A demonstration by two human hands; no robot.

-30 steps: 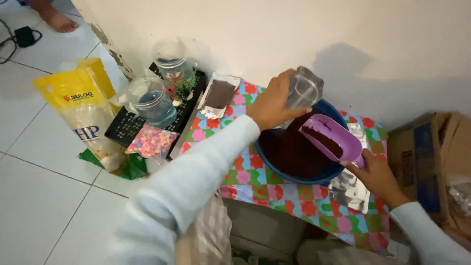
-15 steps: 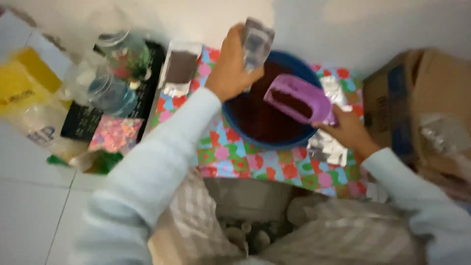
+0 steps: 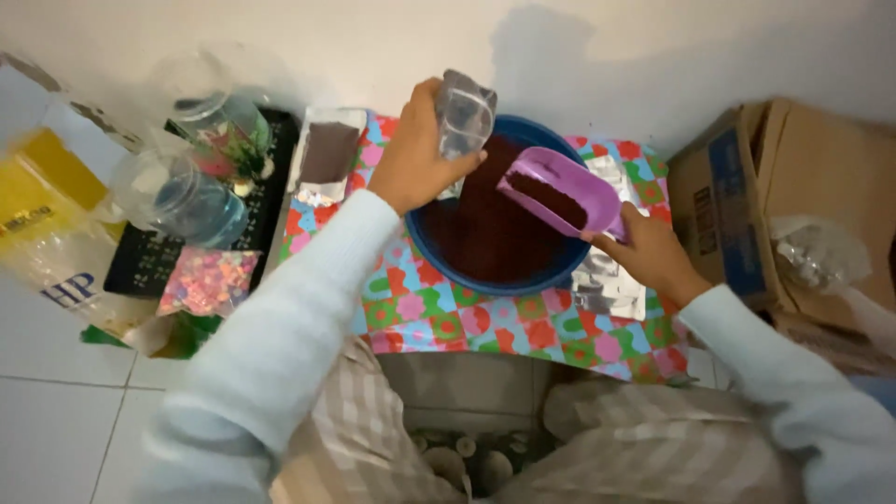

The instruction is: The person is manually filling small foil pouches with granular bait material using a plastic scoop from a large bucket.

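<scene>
Left hand: closed around clear pouch, frame top centre.
Right hand: grips purple scoop over blue bowl.

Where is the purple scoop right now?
The purple scoop is in the right hand, held over the right side of the blue bowl of dark powder.

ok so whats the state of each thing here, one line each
left hand: gripping a small clear pouch
clear pouch: held upright over the bowl, looks empty
right hand: holding the scoop's handle
purple scoop: loaded with dark brown powder, tilted over the bowl
blue bowl: holds dark brown powder
foil pouch: lying flat, filled with brown powder
cardboard box: open
</scene>
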